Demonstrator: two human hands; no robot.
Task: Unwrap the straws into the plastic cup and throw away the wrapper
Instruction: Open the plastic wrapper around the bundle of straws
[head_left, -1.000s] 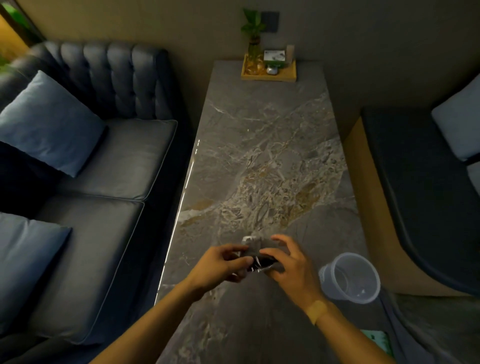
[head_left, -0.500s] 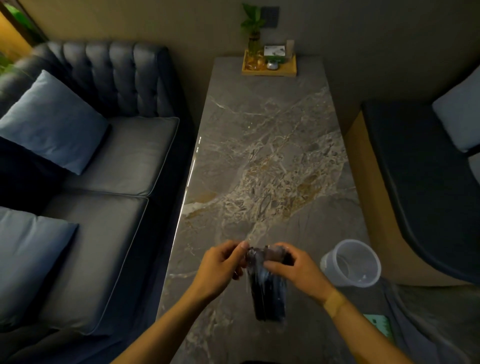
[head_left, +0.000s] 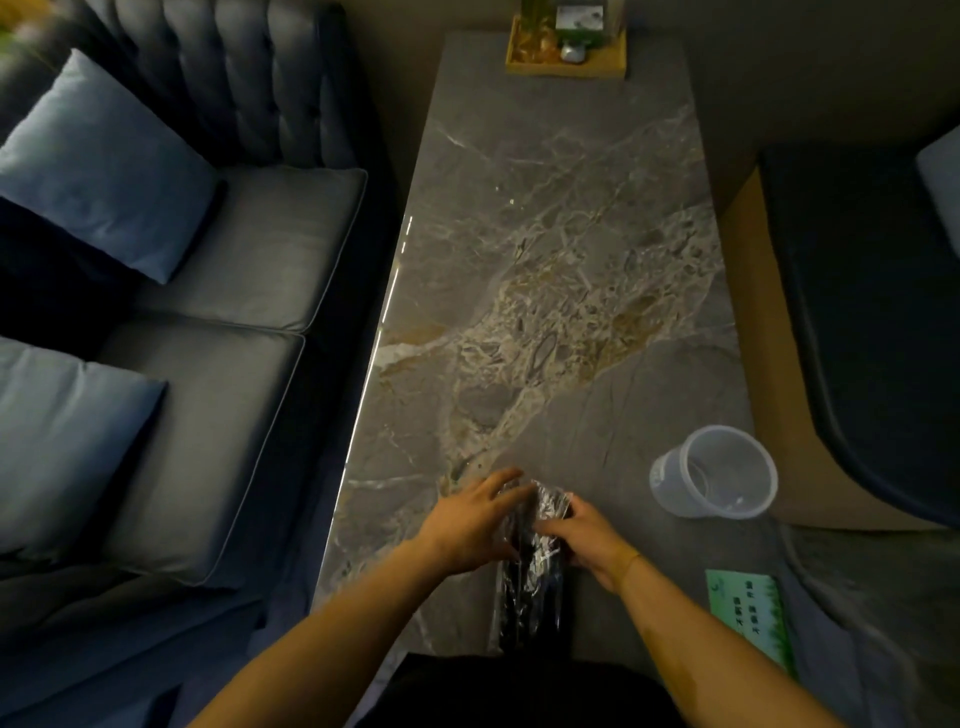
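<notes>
Dim lighting throughout; fine detail lost. Largest first: tufted sofa (head_left: 171, 291) at left, cut off by the left and top edges, carrying two blue cushions (head_left: 104, 161), the lower one partly out of frame. Long marble table (head_left: 561, 249) down the centre, near end hidden behind the forearms and a dark garment at the bottom edge. Dark upholstered seat (head_left: 862, 312) at right, only partly in frame.

At the far end of the table, wooden tray (head_left: 566, 65), cropped by the top edge; contents blurred, not identifiable beyond a small box and a rounded grey item. On the near right part of the table, clear plastic cup (head_left: 717, 475), upright, apparently empty, well clear of both hands. Green printed card (head_left: 753, 613) near the right edge, lettering unreadable.

Near centre, wrapped straw bundle (head_left: 532, 587), dark straws inside crinkled clear wrapper, lying lengthwise toward the viewer. Straw count not discernible. Upper end crumpled and partly covered by both hands.

Left hand (head_left: 467, 519): fingers extended and fairly wide, laid against the left side of the wrapper top; firm grasp not confirmable. Right hand (head_left: 587, 535): fingers curled narrowly, pinching the wrapper at its upper right. Thin band on the right wrist.
</notes>
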